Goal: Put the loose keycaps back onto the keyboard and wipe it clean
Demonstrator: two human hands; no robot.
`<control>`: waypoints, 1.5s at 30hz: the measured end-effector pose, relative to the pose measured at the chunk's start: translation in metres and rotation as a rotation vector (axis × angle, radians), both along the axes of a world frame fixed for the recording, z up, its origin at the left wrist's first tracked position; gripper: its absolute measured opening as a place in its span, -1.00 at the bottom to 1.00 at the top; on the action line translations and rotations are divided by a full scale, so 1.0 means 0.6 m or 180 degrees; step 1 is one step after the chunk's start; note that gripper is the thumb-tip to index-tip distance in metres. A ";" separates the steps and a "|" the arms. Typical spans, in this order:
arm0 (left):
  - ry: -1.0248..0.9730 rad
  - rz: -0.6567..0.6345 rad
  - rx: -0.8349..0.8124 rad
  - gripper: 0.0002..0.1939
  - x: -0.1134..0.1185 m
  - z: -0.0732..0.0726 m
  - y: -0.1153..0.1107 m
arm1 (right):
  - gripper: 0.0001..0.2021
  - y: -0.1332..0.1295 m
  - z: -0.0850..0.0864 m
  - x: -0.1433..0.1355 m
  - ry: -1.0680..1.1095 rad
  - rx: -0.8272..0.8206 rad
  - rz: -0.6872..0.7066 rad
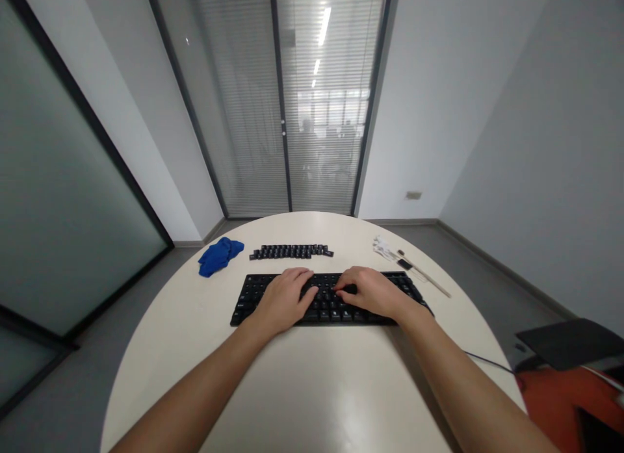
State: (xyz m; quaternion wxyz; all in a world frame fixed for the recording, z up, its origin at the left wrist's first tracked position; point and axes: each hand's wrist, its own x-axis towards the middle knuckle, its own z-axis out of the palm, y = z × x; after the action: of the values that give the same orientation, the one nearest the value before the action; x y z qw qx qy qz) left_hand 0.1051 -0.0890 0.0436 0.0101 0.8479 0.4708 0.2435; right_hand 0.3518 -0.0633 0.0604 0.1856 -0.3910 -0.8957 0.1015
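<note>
A black keyboard (pixel 322 315) lies across the table in front of me. My left hand (pixel 285 300) rests on its left half, thumb and fingers apart. Over the middle of the keys, my right hand (pixel 368 290) curls with thumb and index fingertip close together in a pinch. Whatever sits between those two fingertips is too small and dark to make out. Beyond the keyboard, loose black keycaps (pixel 287 251) are laid out in staggered rows.
A crumpled blue cloth (pixel 220 255) lies at the left of the round white table (pixel 312 388). At the right are a thin wooden stick (pixel 429 279), a small black piece (pixel 404 264) and white scraps (pixel 383 246). A cable (pixel 487 361) runs off the right edge near a red chair (pixel 565 401).
</note>
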 end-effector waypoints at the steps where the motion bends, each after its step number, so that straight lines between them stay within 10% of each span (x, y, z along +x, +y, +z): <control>1: -0.0014 0.0139 0.0022 -0.65 -0.002 0.002 0.010 | -0.84 0.000 0.000 0.001 -0.0004 -0.0006 -0.0030; 11: 0.0689 0.0475 0.0191 -0.77 0.013 0.018 0.130 | -0.75 -0.002 0.003 0.010 0.0091 -0.0130 -0.0203; 23: 0.0872 0.0564 0.0132 -0.73 0.038 -0.011 0.182 | -0.80 -0.002 0.008 0.020 0.0064 -0.0057 -0.0290; 39: 0.0499 0.0479 0.0037 -0.76 0.036 0.007 0.140 | -0.82 0.001 0.001 0.014 0.0018 0.0041 -0.0268; 45: -0.0876 0.0410 -0.0207 -0.77 0.034 -0.012 0.075 | -0.82 -0.002 -0.006 -0.003 0.0093 0.0149 -0.0201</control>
State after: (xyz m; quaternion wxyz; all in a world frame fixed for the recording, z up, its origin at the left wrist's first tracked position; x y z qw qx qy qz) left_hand 0.1255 -0.0440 0.0364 0.0863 0.7738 0.5261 0.3421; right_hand 0.3503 -0.0642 0.0570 0.2109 -0.4132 -0.8823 0.0803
